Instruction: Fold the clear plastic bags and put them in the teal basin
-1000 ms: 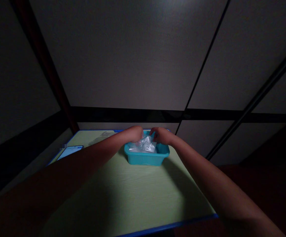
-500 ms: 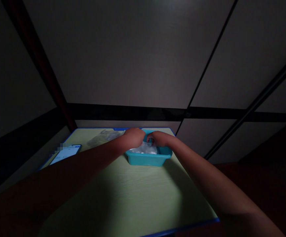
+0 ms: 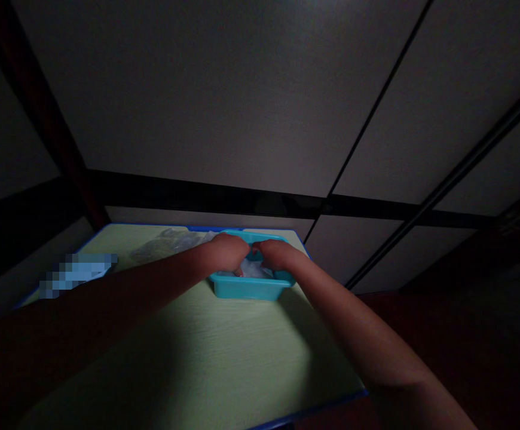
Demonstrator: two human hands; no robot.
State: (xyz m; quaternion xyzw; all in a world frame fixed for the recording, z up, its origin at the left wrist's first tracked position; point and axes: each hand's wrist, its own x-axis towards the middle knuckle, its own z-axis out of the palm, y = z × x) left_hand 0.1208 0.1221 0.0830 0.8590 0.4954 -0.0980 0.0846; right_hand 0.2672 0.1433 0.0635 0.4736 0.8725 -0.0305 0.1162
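Note:
A turquoise plastic tub [image 3: 251,291] sits on the table, with a clear plastic bag [image 3: 256,270] inside it. My left hand [image 3: 231,252] reaches over the tub's left side. Its fingers are closed on the bag, the thumb pointing down against it. From the right, my right hand [image 3: 274,254] dips into the tub with curled fingers, closed at the bag's upper right part. The fingertips of both hands are partly hidden, and the bag's contents cannot be made out.
More crumpled clear plastic [image 3: 165,243] lies on the table left of the tub. A phone [image 3: 80,275], partly blurred out, rests at the table's left edge. The pale table [image 3: 224,352] has a blue rim. Large cabinet panels [image 3: 206,107] stand right behind it.
The view has shifted, so tub and table appear further left. My hands have come slightly closer together over the tub, and the bag sits lower between them.

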